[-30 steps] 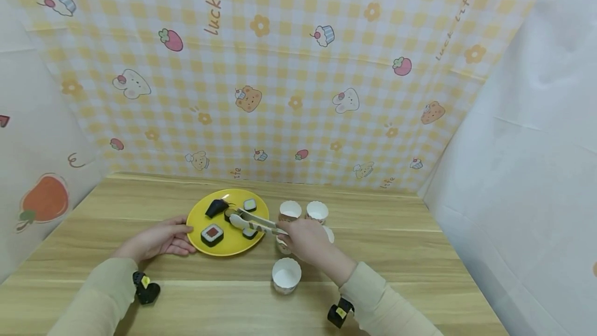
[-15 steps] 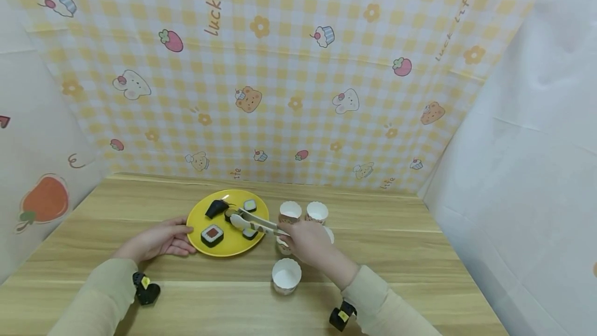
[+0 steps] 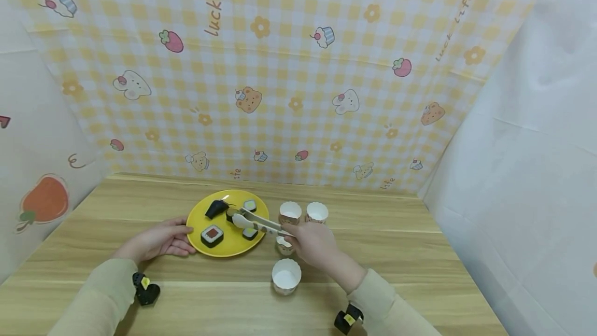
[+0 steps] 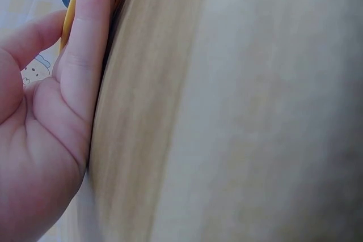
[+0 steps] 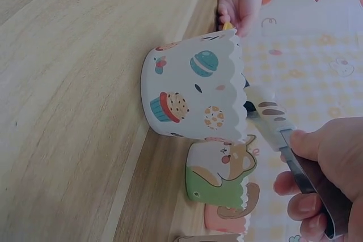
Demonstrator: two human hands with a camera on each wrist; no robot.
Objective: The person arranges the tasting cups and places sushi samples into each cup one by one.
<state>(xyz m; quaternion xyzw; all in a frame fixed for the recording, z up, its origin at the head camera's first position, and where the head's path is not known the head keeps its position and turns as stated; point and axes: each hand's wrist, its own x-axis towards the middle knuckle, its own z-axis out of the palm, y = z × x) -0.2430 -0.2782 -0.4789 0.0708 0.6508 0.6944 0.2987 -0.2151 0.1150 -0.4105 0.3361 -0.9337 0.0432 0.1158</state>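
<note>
My left hand (image 3: 160,240) pinches the left rim of a yellow plate (image 3: 230,247), thumb on top and fingers beneath. In my right hand (image 3: 317,245) are tongs (image 3: 265,225) with white, brown-striped tips. The tips straddle a small dark-sided roll (image 3: 230,214) with a brownish top, at the middle of the plate. Around it lie a toy eggplant (image 3: 216,209), a square sushi roll (image 3: 212,236) with a red centre, and two small rolls with yellow-green centres. The right wrist view shows the tongs' handle (image 5: 300,174) between thumb and fingers.
Several paper baking cups stand right of the plate: a front cup (image 3: 286,276), a middle cup (image 3: 285,245) and back cups (image 3: 317,211). My right hand hides part of the group. A checked cloth (image 3: 280,66) hangs behind the wooden table (image 3: 396,253).
My right hand and the tongs have shifted slightly to the right, and the small roll at the tips has moved slightly with them. The left hand and plate have stayed put.
</note>
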